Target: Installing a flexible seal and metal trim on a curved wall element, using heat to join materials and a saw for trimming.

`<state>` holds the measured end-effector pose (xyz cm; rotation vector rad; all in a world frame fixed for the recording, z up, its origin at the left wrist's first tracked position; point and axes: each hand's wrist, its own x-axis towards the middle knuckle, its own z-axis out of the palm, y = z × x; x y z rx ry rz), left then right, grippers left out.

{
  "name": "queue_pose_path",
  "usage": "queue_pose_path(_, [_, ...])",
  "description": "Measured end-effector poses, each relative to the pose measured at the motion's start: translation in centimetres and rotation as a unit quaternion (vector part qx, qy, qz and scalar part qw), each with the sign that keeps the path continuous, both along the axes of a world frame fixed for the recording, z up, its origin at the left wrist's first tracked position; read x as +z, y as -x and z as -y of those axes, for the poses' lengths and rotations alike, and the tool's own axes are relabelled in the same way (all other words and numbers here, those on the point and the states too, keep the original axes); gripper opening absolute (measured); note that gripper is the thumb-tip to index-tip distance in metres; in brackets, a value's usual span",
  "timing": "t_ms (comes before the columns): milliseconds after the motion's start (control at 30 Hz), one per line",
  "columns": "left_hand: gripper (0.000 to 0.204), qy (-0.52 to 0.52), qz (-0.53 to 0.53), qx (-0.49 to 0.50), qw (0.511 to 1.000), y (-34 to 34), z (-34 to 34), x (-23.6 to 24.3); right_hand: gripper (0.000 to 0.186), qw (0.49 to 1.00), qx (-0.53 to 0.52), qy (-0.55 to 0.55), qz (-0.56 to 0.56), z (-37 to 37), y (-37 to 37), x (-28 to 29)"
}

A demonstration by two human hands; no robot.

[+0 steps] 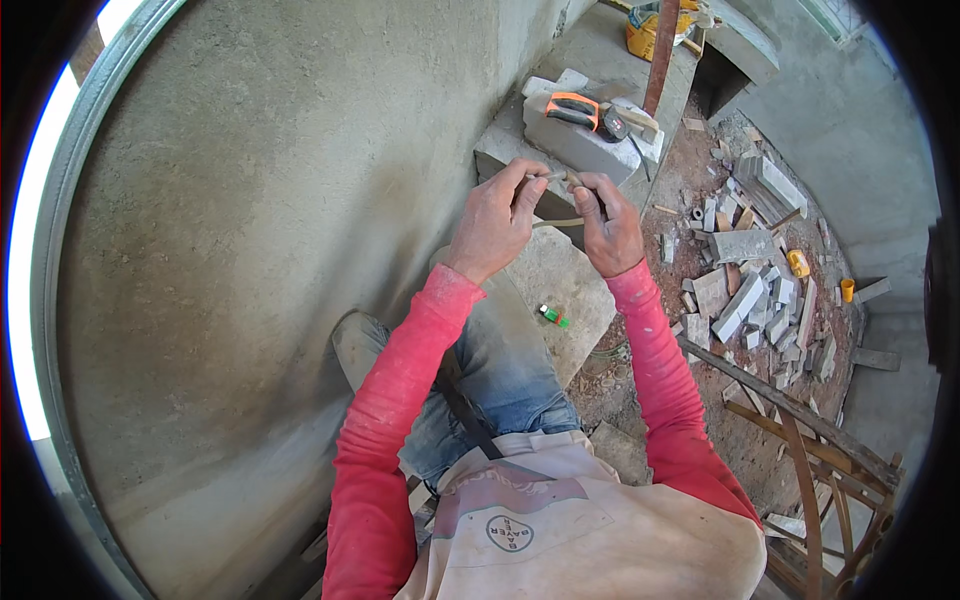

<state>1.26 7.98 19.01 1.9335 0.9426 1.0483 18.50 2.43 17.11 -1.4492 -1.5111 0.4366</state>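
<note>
My left hand [500,215] and my right hand [610,220] are raised in front of me, fingers pinched on a thin, pale flexible tube or strip [560,178], with a small gap between the hands. A length of it loops below them. Just beyond my hands, an orange-and-black tool [572,110] lies on a white block [560,135] on a concrete ledge [495,150]. Below my hands a small green item [553,316] rests on a concrete slab [588,298] beside my bent legs.
A concrete wall [230,230] rises close on my left. To the right, broken blocks and offcuts [742,295] cover the floor, with yellow containers [798,263] among them. Timber pieces [800,430] stand at the lower right. A yellow bag [650,35] sits on the far ledge.
</note>
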Motion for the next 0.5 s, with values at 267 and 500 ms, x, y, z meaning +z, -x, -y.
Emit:
queue_pose_path(267, [0.022, -0.051, -0.047, -0.019, 0.997, 2.4, 1.0, 2.9, 0.018, 0.988, -0.008, -0.119, 0.096, 0.3, 2.1, 3.9])
queue_pose_path(500, [0.018, -0.051, -0.062, -0.028, 0.996, 3.7, 2.2, 5.8, 0.020, 0.950, -0.005, -0.225, 0.218, 0.7, 2.3, 5.7])
